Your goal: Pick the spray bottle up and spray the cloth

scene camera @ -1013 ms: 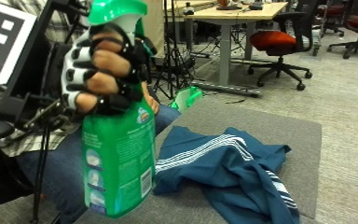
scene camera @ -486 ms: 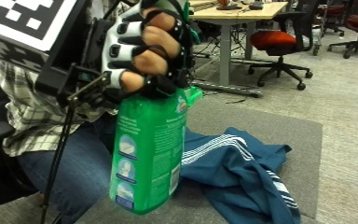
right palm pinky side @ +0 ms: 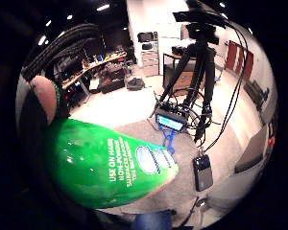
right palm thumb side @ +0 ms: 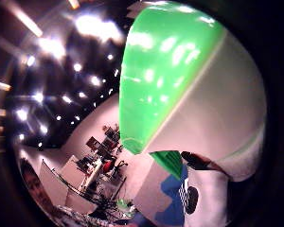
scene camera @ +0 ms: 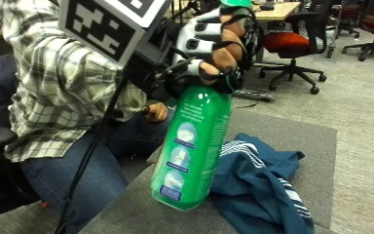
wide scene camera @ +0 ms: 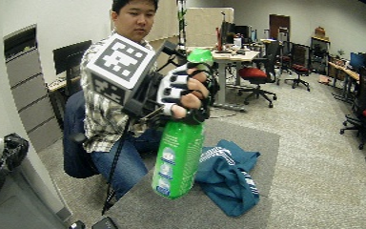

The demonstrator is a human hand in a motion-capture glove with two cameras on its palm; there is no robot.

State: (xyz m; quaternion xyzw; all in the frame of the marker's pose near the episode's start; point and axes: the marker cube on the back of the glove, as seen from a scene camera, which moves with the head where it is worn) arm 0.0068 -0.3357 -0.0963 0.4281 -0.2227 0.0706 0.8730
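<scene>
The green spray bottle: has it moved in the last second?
Yes. The spray bottle has shifted right, toward the blue cloth on the table, its base now overlapping the cloth's edge.

right hand [scene camera: 206, 48] | raised above table | fingers [scene camera: 222, 31] curled, gripping

Red office chair [scene camera: 295, 46] behind grey table [scene camera: 304, 141]; tripod [right palm pinky side: 199, 86] on floor

one spray bottle [scene camera: 190, 146], one cloth [scene camera: 265, 185]
</scene>
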